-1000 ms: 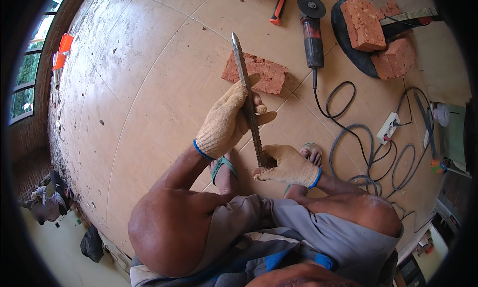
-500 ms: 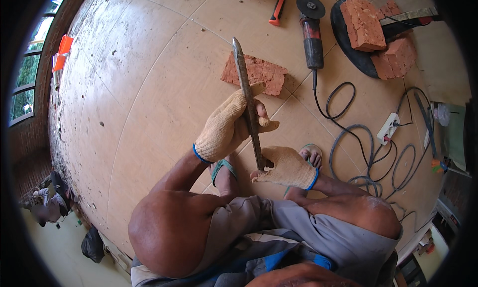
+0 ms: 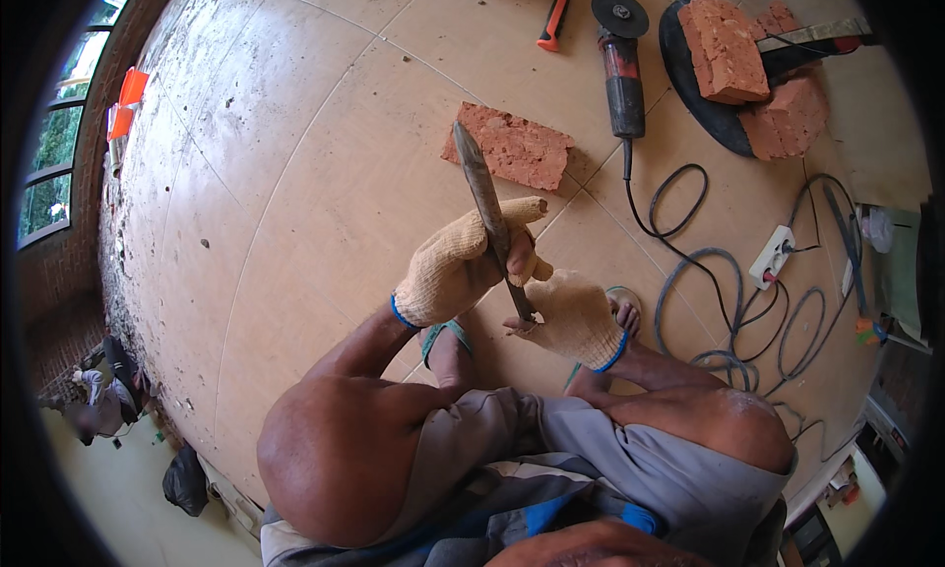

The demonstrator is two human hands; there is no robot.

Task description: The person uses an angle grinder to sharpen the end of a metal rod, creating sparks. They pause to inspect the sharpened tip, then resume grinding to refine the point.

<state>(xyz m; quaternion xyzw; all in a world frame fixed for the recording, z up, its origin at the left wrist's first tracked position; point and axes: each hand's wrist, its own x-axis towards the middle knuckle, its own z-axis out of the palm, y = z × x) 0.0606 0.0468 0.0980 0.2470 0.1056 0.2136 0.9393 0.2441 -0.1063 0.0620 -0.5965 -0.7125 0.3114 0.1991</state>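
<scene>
- Head view: chisel [image 3: 480, 188] held on the wearer's side of the brick [image 3: 527, 152], its point overlapping the brick in view.
- Left hand [image 3: 461, 259], gloved, below the brick: clamped around the chisel's middle, index finger extended.
- Right hand [image 3: 573, 316], gloved, farther below the brick: closed on the chisel's lower end.
- Grinder [image 3: 623, 90]: right of the brick.

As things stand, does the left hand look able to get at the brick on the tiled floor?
Probably yes: the brick lies ahead of the left hand, with nothing seen lying on it. That hand holds the pointed metal bar, though, so it would likely need freeing first.
</scene>
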